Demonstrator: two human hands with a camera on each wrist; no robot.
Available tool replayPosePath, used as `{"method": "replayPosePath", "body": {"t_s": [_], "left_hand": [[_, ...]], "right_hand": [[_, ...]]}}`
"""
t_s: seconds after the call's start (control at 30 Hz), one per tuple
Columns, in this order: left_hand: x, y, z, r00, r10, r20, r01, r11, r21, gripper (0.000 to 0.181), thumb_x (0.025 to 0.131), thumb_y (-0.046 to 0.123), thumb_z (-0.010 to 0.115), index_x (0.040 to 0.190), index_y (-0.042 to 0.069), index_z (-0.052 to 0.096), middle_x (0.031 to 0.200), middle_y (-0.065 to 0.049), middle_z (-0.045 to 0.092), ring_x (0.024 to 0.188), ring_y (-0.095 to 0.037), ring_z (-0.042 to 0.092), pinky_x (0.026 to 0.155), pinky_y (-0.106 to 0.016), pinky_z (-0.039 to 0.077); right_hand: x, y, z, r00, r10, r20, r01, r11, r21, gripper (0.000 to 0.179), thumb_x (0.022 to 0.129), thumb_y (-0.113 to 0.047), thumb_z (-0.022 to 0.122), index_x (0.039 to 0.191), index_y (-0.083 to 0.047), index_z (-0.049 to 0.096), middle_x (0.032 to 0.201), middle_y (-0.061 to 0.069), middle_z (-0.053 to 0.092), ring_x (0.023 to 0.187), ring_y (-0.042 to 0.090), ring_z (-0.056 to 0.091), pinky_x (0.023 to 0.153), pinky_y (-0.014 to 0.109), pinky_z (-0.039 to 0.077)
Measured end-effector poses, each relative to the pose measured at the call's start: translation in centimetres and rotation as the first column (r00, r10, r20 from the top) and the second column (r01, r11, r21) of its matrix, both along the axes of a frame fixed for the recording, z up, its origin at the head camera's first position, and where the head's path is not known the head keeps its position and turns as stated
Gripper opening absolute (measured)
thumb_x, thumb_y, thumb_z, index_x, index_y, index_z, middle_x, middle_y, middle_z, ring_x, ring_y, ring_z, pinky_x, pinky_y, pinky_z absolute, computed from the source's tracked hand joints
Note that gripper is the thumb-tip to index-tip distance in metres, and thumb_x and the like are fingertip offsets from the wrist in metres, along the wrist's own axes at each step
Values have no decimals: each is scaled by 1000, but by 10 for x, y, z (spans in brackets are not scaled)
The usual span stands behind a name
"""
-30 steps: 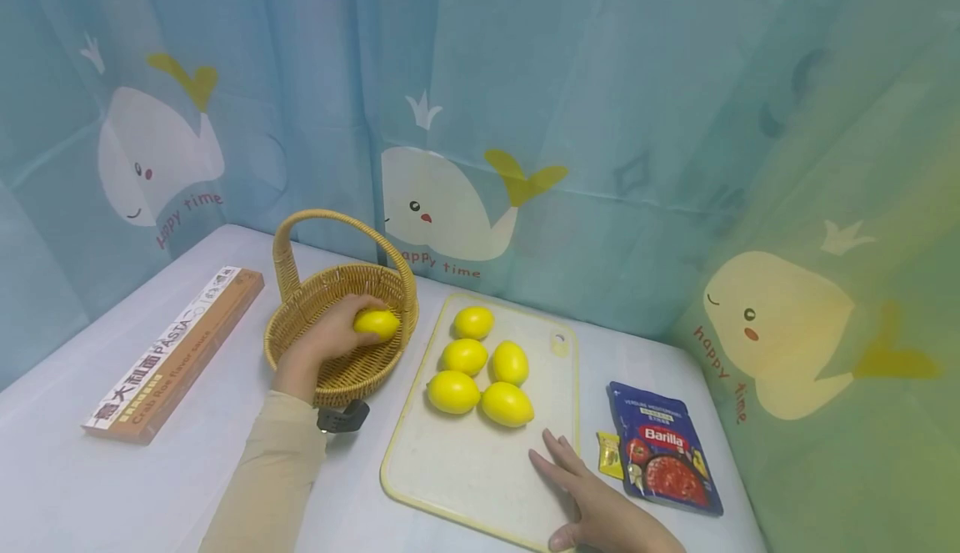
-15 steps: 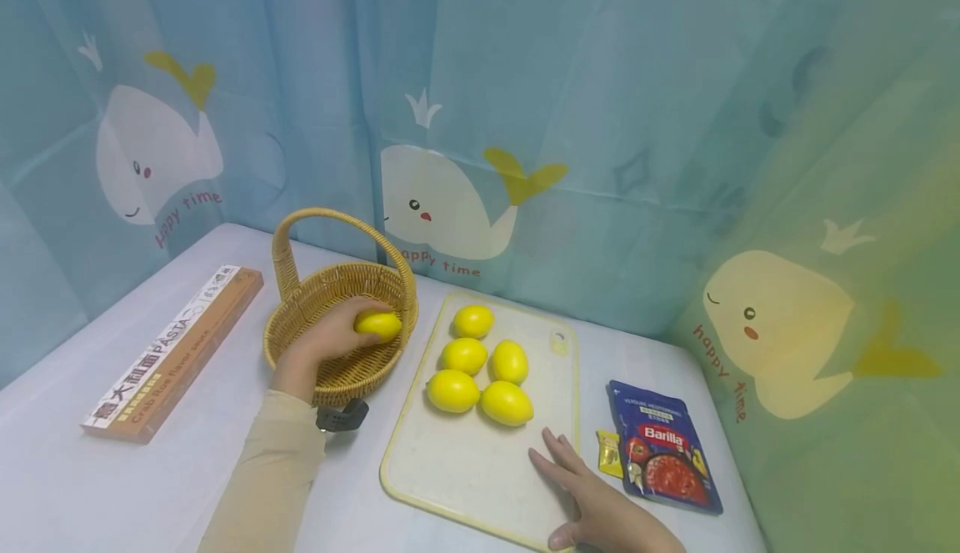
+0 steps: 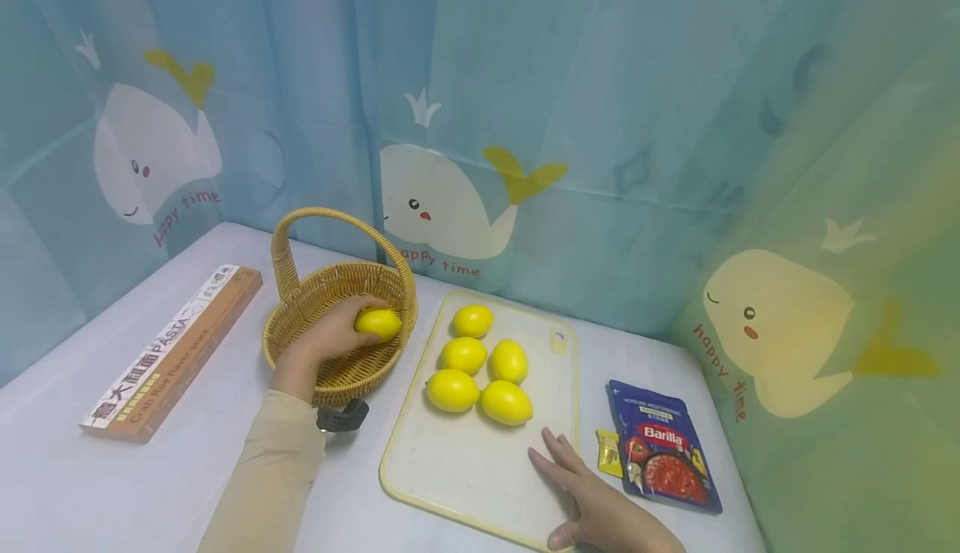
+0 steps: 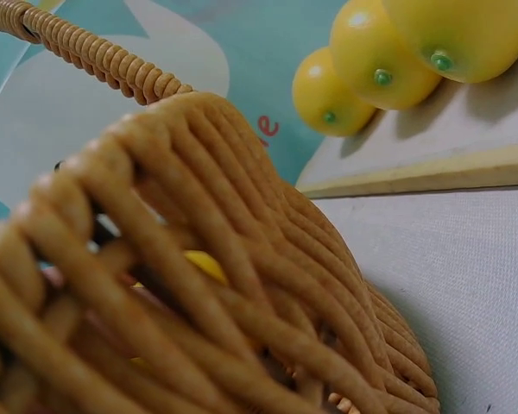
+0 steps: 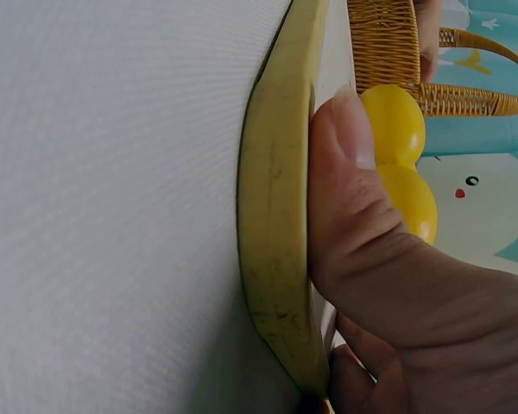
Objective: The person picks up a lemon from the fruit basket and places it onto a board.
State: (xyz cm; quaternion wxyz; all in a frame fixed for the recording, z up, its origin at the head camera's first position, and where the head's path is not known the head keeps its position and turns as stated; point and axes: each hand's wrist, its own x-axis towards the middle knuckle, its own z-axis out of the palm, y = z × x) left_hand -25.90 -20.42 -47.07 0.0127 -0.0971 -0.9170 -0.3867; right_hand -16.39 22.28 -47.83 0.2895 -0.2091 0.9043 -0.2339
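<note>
My left hand (image 3: 326,338) reaches into a wicker basket (image 3: 347,388) and holds a yellow lemon (image 3: 380,324) between thumb and fingers, close to the basket's right side. In the left wrist view the basket's woven wall (image 4: 268,267) hides most of that hand and lemon. Several more lemons (image 3: 453,391) lie grouped on the upper half of a white cutting board (image 3: 457,470) with a yellow rim. On the board's lower right corner rests my right hand (image 3: 600,503), fingers spread. The right wrist view has its thumb (image 5: 363,198) pressed on the board's edge.
A long pasta box (image 3: 180,353) lies left of the basket. Right of the board are a small yellow packet (image 3: 610,454) and a blue Barilla sauce pouch (image 3: 665,449). The basket's tall handle (image 3: 341,218) arches over its opening. A blue curtain (image 3: 600,119) hangs behind the table.
</note>
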Motion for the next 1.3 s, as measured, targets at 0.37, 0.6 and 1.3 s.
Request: {"method": "replayPosePath", "body": {"t_s": [0.37,0.6,1.3], "left_hand": [[3,1,7,1000,20,-11,-20,1000,-8,51,84,13,70,131,8,53,131,-14,54,121,-32,49,107,-51,37],[4,2,11,1000,28,-11,-28,1000,-6,51,85,16,69,133,9,53,132,-13,53,120,-30,49,108,-49,37],[10,-6,22,998,46,-33,-47,998,-32,50,85,16,70,132,10,54,130,-12,56,118,-30,51,105,-50,39]], "right_hand": [[0,0,0,1000,0,4,0,1000,2,101,59,-53,74,148,-32,31,160,13,6,143,45,6,107,68,18],[0,0,1,1000,0,1,0,1000,3,101,59,-53,74,148,-31,31,160,13,6,143,46,7,107,69,18],[0,0,-1,1000,19,-9,-19,1000,1,101,60,-53,74,148,-30,31,160,13,6,143,45,7,107,68,19]]}}
